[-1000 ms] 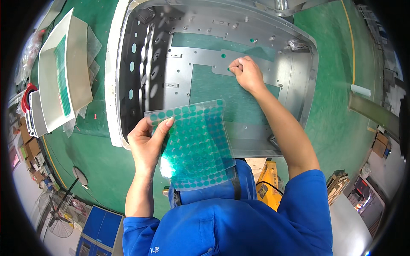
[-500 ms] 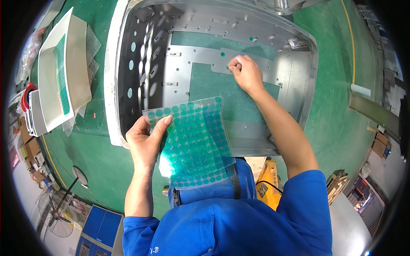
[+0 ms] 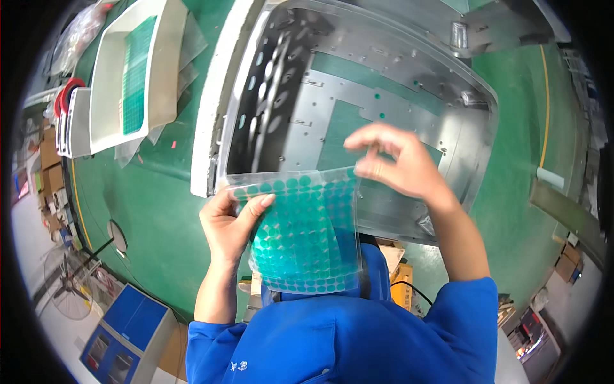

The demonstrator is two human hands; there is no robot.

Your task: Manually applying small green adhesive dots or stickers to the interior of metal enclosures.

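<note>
In my left hand (image 3: 231, 225) I hold clear sheets of round green stickers (image 3: 300, 224), thumb on top near the upper left corner. The sheets hang in front of my body, one overlapping another. My right hand (image 3: 400, 160) is at the upper right corner of the sheets, thumb and fingers apart, slightly blurred. Whether its thumb touches the corner I cannot tell. Beyond it lies a large grey metal housing (image 3: 348, 86), open toward me, with holes, studs and rectangular cut-outs in its panel. Several green dots sit on that panel, one being this green sticker (image 3: 382, 116).
To the left, a white bin (image 3: 167, 83) holds a stack of green sticker sheets (image 3: 137, 77), with clear film pieces beside it. Red-rimmed rolls (image 3: 69, 96) stand next to the bin. A fan (image 3: 67, 285) and blue cabinet (image 3: 128, 333) are at lower left; something yellow (image 3: 401, 291) is behind the housing's near edge.
My right hand has come back from the panel to the sheets' corner, its fingers spreading. A green dot shows where its fingertips were. The whole view has shifted; my left hand keeps its hold.
</note>
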